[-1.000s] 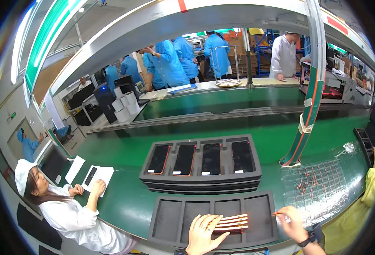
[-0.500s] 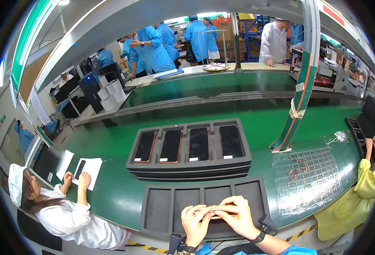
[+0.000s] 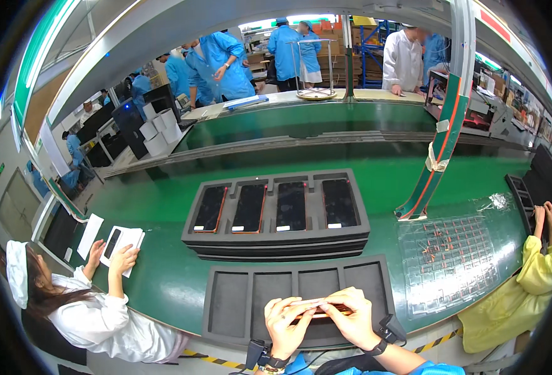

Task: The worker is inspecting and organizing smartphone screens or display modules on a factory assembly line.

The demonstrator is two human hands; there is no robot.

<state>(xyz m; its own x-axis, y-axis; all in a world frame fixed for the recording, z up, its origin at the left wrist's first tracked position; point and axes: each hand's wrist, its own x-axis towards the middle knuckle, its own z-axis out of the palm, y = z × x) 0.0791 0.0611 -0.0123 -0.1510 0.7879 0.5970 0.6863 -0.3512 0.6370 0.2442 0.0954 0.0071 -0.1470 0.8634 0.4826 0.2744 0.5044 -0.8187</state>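
Between my two hands, above the near foam tray, is a thin flat phone with an orange edge [image 3: 335,311], tipped so that it shows almost edge-on. My left hand [image 3: 285,326] pinches its left end. My right hand [image 3: 353,317] grips the right end, with the thumbs close together near the middle. Fingers cover much of the phone. The dark foam tray [image 3: 210,300] under my hands has several recessed compartments. Just beyond it, a stack of foam trays [image 3: 276,237] carries several dark-screened phones with orange edges [image 3: 291,207] in its top layer.
A clear plastic blister tray [image 3: 448,262] with small orange parts lies at right, beside a green post [image 3: 435,159]. A person in white [image 3: 95,319] handles a phone over papers at left. A person in yellow [image 3: 532,275] works at far right. Rails cross the bench's back.
The phone has tilted in my hands, so more of its orange edge shows. At left, the person in white has lifted the phone and papers. My hands stay over the near tray.
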